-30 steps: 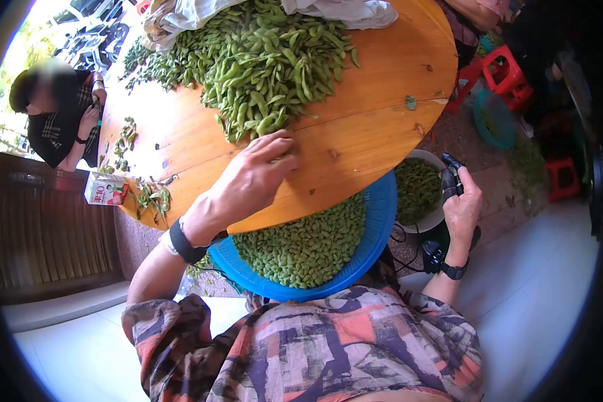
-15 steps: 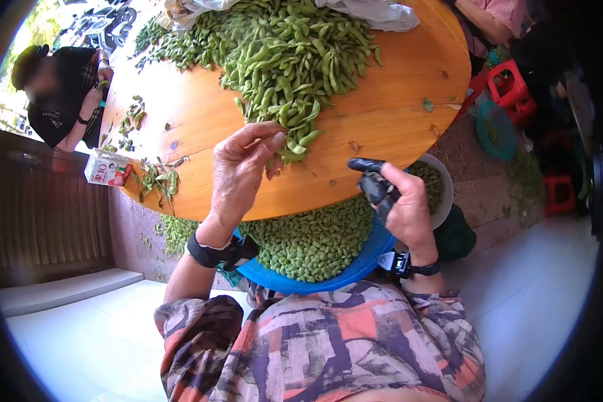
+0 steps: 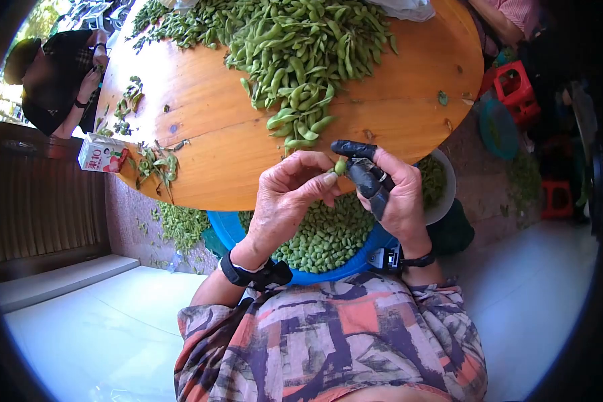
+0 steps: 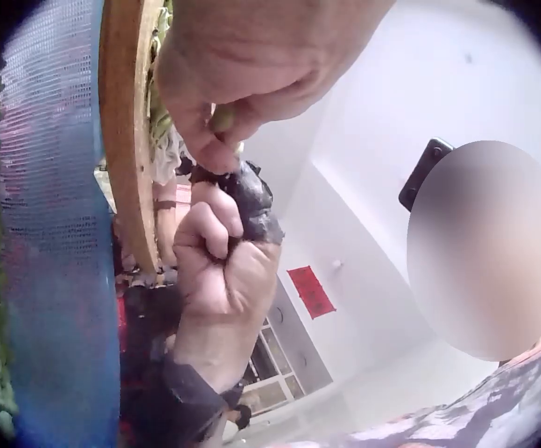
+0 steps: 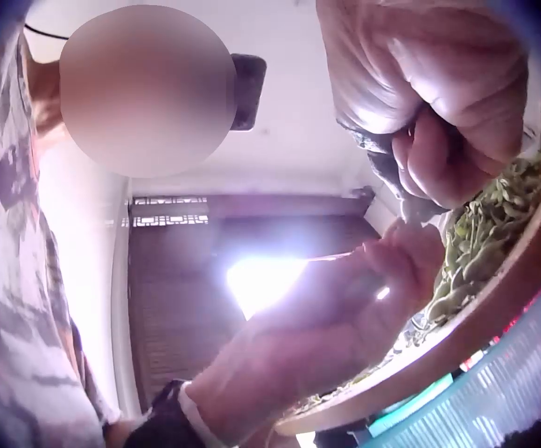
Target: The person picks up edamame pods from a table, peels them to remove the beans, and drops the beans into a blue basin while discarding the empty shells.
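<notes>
Over the table's near edge, my left hand (image 3: 281, 194) pinches a green soybean pod (image 3: 340, 166) between thumb and forefinger. My right hand (image 3: 400, 194) meets it from the other side, its black-covered thumb and forefinger at the pod's end. In the left wrist view the pod (image 4: 222, 119) shows between the left fingers, and the right hand's other fingers are curled into the palm. Below both hands, a blue basket (image 3: 222, 226) holds many shelled green beans (image 3: 315, 238). A large heap of pods (image 3: 295, 60) lies on the wooden table (image 3: 208, 147), trailing toward the hands.
On the table's left stand a drink carton (image 3: 99, 155) and some loose pods (image 3: 155, 166). A pale basin (image 3: 447, 194) of green scraps sits on the floor at right, near red stools (image 3: 516, 90) and a teal basin (image 3: 497, 130). A person (image 3: 57, 80) sits at the left.
My left hand has drawn back from the heap toward me with a pod. The right hand has come in from over the pale basin to meet it. Some pods have been pulled nearer.
</notes>
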`<action>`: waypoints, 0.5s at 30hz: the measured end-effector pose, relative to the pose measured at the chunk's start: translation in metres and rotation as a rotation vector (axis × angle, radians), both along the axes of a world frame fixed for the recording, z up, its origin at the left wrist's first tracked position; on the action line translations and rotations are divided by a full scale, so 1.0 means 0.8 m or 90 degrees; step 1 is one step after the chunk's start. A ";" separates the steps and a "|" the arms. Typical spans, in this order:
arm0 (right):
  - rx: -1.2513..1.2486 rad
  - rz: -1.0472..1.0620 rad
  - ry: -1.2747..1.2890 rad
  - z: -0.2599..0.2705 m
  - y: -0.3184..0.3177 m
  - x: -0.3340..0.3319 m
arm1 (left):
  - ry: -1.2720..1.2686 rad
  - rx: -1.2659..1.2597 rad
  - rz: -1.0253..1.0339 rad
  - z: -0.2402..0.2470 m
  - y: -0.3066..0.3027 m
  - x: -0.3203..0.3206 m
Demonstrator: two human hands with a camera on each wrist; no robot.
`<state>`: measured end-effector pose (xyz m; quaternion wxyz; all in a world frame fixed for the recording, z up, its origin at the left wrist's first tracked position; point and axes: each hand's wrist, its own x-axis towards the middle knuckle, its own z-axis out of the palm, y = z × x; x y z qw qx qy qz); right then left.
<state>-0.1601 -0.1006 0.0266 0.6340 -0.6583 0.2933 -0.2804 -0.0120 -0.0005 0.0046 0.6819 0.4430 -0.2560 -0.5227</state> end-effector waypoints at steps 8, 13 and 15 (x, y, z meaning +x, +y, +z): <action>0.242 0.147 -0.059 -0.012 -0.003 -0.022 | -0.077 -0.004 0.042 -0.005 0.000 -0.015; 0.337 0.152 -0.118 -0.019 0.000 -0.023 | -0.102 -0.016 0.091 -0.008 0.001 -0.026; 0.296 0.159 -0.115 -0.018 0.000 -0.023 | -0.094 -0.015 0.118 -0.005 0.001 -0.030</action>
